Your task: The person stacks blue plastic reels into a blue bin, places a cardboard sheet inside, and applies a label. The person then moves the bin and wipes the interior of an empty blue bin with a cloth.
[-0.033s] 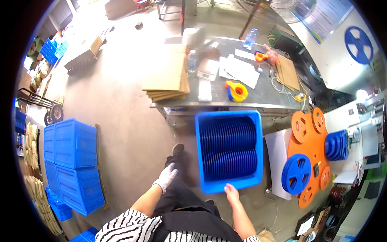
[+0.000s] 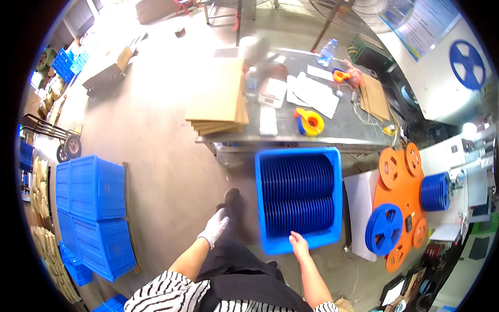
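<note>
A blue plastic crate [image 2: 261, 208] stands in front of me, packed with two rows of upright dark blue reels [image 2: 296, 177]. My right hand [image 2: 299, 245], bare, is over the crate's near rim, with its fingertips just inside the edge by the reels; it looks open and grips nothing visible. Gloved in white, my left hand [image 2: 214, 229] hangs over my thigh to the left of the crate. Its fingers are loosely stretched, and nothing shows in them.
Beyond the crate, a metal table [image 2: 296, 125] bears cardboard sheets [image 2: 215, 99], a tape dispenser [image 2: 311, 124] and papers [image 2: 317, 96]. An orange rotary plate [image 2: 397, 197] with blue reels [image 2: 384, 229] stands at right. Stacked blue crates [image 2: 99, 192] are at left.
My right hand has moved forward, from the crate's near rim to just over its inner edge. The whole view has shifted slightly. My left hand stays in place.
</note>
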The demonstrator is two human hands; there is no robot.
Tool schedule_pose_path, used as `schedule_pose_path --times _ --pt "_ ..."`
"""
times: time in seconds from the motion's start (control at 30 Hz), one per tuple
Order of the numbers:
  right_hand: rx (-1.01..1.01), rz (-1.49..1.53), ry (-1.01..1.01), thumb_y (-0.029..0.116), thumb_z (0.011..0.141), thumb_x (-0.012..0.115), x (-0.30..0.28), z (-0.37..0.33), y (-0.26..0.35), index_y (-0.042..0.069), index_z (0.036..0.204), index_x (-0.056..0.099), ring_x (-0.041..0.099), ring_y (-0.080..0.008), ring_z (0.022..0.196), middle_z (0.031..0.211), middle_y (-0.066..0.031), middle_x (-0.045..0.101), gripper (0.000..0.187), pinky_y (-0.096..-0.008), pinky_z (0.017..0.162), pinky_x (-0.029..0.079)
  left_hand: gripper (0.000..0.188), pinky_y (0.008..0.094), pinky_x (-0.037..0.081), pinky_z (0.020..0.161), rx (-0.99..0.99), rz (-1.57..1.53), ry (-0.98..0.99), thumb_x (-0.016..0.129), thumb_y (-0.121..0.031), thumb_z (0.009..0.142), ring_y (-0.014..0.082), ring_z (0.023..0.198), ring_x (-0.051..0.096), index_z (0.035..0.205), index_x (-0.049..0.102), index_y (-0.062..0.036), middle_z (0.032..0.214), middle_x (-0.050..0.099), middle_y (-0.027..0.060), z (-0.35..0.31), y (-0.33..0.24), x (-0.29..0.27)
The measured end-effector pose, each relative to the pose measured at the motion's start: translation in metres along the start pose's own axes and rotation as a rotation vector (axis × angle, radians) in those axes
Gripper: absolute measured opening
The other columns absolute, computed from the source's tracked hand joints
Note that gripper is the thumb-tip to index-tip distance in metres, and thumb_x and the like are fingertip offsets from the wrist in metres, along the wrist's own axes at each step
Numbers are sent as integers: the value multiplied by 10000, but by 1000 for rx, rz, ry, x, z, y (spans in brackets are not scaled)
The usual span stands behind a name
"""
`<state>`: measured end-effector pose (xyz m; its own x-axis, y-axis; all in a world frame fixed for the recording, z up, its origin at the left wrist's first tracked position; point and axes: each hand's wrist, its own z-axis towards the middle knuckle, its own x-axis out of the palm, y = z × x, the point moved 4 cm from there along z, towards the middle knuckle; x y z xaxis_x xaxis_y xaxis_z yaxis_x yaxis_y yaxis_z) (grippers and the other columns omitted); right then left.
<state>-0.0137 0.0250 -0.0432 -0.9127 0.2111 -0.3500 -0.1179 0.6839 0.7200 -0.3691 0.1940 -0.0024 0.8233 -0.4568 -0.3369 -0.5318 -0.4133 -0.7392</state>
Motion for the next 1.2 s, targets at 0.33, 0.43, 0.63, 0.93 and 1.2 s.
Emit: schedule_pose_path --times 0.33,0.43,0.63,0.93,1.2 --pt "-157 167 56 275 863 678 245 307 384 -8 1348 484 567 -178 952 1190 -114 547 594 -290 796 478 649 378 312 1100 28 117 -671 561 -309 911 328 1338 379 1447 310 -43 1436 408 200 325 -141 -263" --pt "-169 -43 -43 298 833 695 271 330 409 -20 1355 458 477 -258 1167 1363 -170 401 656 -338 965 406 649 379 350 1067 -118 67 -627 561 -306 908 328 1301 431 1445 311 -42 1391 465 204 362 -146 -271" --pt "-166 -69 -121 258 832 687 270 316 412 -19 1340 470 399 -319 1293 1359 -196 414 617 -373 1069 345 589 370 394 1013 -210 -128 -507 552 -267 906 311 1221 515 1409 370 -22 1315 538 207 360 -147 -265" --pt "-253 335 -177 122 809 721 234 284 443 -18 1051 546 578 -199 954 1065 -102 598 330 -335 843 472 495 336 382 1022 -49 -417 -522 559 -215 932 249 1195 520 1348 435 24 1309 546 157 311 -139 -257" --pt "-76 835 202 11 844 643 160 165 329 5 1059 580 569 -101 906 969 -26 614 224 -256 851 447 518 386 473 946 -35 -1136 13 622 -307 912 222 1189 524 1329 464 -43 1295 530 102 199 -159 -233"
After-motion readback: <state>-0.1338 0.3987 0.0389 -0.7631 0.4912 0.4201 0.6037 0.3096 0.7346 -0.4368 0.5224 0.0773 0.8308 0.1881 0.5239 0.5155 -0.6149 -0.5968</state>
